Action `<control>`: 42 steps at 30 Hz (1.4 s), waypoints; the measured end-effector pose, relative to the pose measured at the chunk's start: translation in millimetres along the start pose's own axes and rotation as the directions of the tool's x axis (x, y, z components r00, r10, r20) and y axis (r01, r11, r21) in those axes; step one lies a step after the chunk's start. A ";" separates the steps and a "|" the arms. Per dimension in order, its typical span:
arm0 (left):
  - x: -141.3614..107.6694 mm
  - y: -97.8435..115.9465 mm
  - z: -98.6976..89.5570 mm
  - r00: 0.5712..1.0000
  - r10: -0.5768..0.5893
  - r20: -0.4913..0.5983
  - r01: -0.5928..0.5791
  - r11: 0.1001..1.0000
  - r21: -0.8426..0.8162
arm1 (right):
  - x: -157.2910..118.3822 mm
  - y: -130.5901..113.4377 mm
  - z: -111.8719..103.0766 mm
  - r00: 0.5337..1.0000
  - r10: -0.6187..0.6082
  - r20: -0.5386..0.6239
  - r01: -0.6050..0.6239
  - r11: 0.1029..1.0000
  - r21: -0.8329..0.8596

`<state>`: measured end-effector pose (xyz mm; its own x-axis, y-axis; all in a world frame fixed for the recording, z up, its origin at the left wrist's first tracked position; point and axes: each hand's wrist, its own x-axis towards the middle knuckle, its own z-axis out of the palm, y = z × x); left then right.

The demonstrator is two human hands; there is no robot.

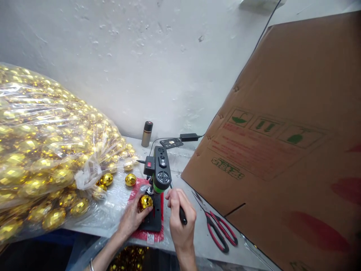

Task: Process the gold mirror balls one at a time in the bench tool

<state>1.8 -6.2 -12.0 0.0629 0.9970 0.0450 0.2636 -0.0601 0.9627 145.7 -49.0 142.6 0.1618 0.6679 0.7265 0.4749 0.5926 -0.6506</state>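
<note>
L hand [132,218] is pinching gold ball [145,202] under mini press [158,177]; R hand [180,218] is fist-gripping lever [182,215]. Risk (my guess): ball is slipping, fingertips getting nipped.

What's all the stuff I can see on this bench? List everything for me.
plastic bag of gold balls: one, clear with many gold faceted balls, left side of the table
loose gold balls: a few, gold, beside the bag's mouth
small press machine: one, black with green band, table centre on a red mat
canister: one, bronze with dark cap, by the wall
power adapter: one, black, by the wall
scissors: one pair, red and black handles, right of the machine
cardboard box: one, brown, right side
left hand: holds a gold ball under the machine
right hand: grips the black lever handle
</note>
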 end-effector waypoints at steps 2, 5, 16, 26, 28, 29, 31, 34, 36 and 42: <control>-1.8 1.0 1.8 0.996 0.084 -0.012 -0.082 0.989 0.120 | -2.5 1.4 -0.2 1.000 -0.003 0.005 0.003 1.000 0.009; -4.5 0.5 7.1 0.982 0.185 0.026 -0.185 0.948 0.257 | -5.1 2.2 -0.9 1.000 -0.011 0.015 0.010 1.000 0.014; 1.9 -12.1 13.6 0.960 0.270 0.078 -0.278 0.868 0.413 | -37.3 32.6 6.1 0.979 -0.202 -0.004 0.201 0.979 -0.026; -1.0 -10.1 13.9 0.965 0.250 0.077 -0.260 0.886 0.384 | -52.4 51.1 18.5 0.973 -0.194 -0.126 0.190 0.981 -0.043; -1.1 -11.0 14.3 0.966 0.249 0.074 -0.258 0.889 0.379 | -53.4 52.7 19.2 0.971 -0.196 -0.135 0.193 0.981 -0.034; -1.1 -11.6 14.7 0.966 0.247 0.072 -0.256 0.891 0.376 | -54.1 53.7 19.7 0.970 -0.197 -0.140 0.195 0.980 -0.030; -1.0 -12.7 15.5 0.968 0.241 0.067 -0.248 0.894 0.374 | -55.6 55.8 20.9 0.968 -0.199 -0.150 0.197 0.980 -0.026; -0.5 -14.1 16.7 0.970 0.237 0.057 -0.241 0.894 0.377 | -57.6 58.0 22.4 0.966 -0.196 -0.167 0.194 0.981 -0.027; -0.1 -14.3 17.1 0.970 0.236 0.060 -0.241 0.895 0.375 | -58.4 58.7 22.8 0.968 -0.187 -0.168 0.184 0.982 -0.032; 0.2 -9.9 16.0 0.972 0.226 0.062 -0.232 0.898 0.374 | -58.3 60.7 22.4 0.965 -0.206 -0.160 0.202 0.978 -0.044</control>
<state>14.6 -6.1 -25.8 0.1801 0.9527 0.2449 0.5818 -0.3039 0.7545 145.7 -41.8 55.8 0.1963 0.4507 0.8708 0.5355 0.6947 -0.4802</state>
